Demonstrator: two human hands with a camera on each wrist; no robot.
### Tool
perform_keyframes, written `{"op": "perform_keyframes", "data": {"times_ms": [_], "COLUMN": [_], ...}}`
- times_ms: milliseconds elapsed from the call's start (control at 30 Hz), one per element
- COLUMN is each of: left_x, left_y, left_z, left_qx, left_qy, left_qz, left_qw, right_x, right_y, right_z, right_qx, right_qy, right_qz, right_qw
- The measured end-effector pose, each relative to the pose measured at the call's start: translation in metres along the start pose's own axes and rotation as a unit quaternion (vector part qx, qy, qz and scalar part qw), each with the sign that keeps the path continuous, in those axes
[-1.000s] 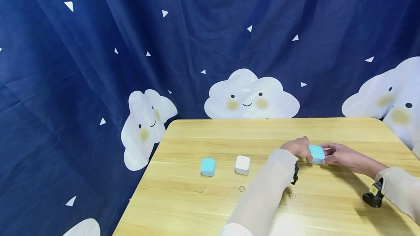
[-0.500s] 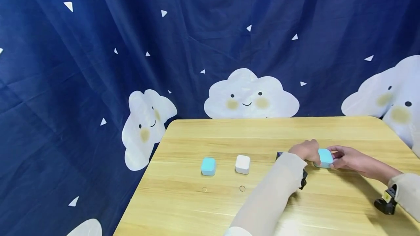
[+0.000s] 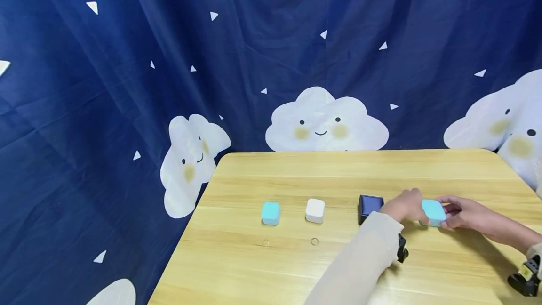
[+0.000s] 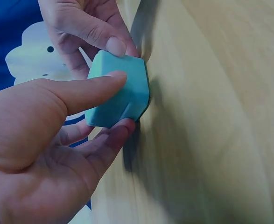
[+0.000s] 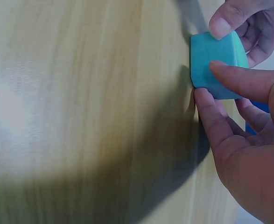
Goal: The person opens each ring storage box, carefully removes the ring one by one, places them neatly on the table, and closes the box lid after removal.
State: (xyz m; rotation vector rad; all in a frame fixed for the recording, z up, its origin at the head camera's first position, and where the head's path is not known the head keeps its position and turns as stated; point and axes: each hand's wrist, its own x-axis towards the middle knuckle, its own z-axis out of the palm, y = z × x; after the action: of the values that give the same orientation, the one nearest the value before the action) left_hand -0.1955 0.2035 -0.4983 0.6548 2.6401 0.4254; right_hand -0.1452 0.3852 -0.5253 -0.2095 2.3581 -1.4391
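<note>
A closed turquoise box point(image 3: 433, 212) with rounded corners is held between both hands, low over the right part of the wooden table. My left hand point(image 3: 405, 206) pinches its left side; in the left wrist view the thumb point(image 4: 99, 91) lies across one face and fingertips are at the lower edge. From the other side my right hand point(image 3: 465, 212) grips it, thumb point(image 5: 242, 79) on a face and fingers point(image 5: 209, 112) below. Whether the box touches the tabletop, I cannot tell. A dark navy box point(image 3: 370, 206) sits just left of my left hand, partly covered by the sleeve.
Farther left stand a white box point(image 3: 315, 210) and another turquoise box point(image 3: 270, 213). In front of them lie two small rings, one thin and pale point(image 3: 266, 243), the other darker point(image 3: 314, 241). A blue cloud-patterned curtain point(image 3: 237, 60) hangs behind the wooden table point(image 3: 338, 168).
Both hands have carried the turquoise box rightward and slightly nearer. The navy box has come out from behind the left sleeve. A third ring, visible earlier near that arm, is now hidden.
</note>
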Motion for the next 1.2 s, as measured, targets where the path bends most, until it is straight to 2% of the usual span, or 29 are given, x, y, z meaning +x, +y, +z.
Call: {"op": "perform_keyframes", "data": {"times_ms": [333, 500, 600, 667, 800, 867, 1033, 1133, 1200], "left_x": [-0.01, -0.015, -0.015, -0.015, -0.02, -0.02, -0.018, -0.016, -0.014], "left_y": [-0.003, -0.007, -0.013, -0.017, -0.019, -0.019, -0.02, -0.022, -0.023], "left_z": [0.014, 0.02, 0.025, 0.028, 0.035, 0.038, 0.051, 0.059, 0.062], "left_qx": [-0.036, -0.057, -0.085, -0.111, -0.162, -0.183, -0.24, -0.266, -0.283], "left_qy": [0.034, 0.051, 0.067, 0.073, 0.078, 0.085, 0.114, 0.12, 0.116], "left_qz": [0.025, 0.048, 0.059, 0.062, 0.047, 0.044, 0.031, 0.024, 0.024], "left_qw": [0.9985, 0.9959, 0.9924, 0.9892, 0.9825, 0.9785, 0.9637, 0.9562, 0.9517], "right_x": [-0.009, -0.01, -0.009, -0.009, -0.012, -0.015, -0.019, -0.022, -0.025], "right_y": [0.005, 0.007, 0.006, 0.006, 0.009, 0.012, 0.023, 0.029, 0.033], "right_z": [0.006, 0.009, 0.013, 0.016, 0.018, 0.019, 0.024, 0.032, 0.036], "right_qx": [-0.058, -0.05, -0.052, -0.064, -0.07, -0.073, -0.091, -0.081, -0.068], "right_qy": [0.036, 0.032, 0.033, 0.041, 0.047, 0.055, 0.121, 0.153, 0.16], "right_qz": [-0.02, -0.03, -0.032, -0.044, -0.064, -0.088, -0.163, -0.161, -0.146], "right_qw": [0.9975, 0.9978, 0.9976, 0.9961, 0.9943, 0.992, 0.9749, 0.9717, 0.9739]}}
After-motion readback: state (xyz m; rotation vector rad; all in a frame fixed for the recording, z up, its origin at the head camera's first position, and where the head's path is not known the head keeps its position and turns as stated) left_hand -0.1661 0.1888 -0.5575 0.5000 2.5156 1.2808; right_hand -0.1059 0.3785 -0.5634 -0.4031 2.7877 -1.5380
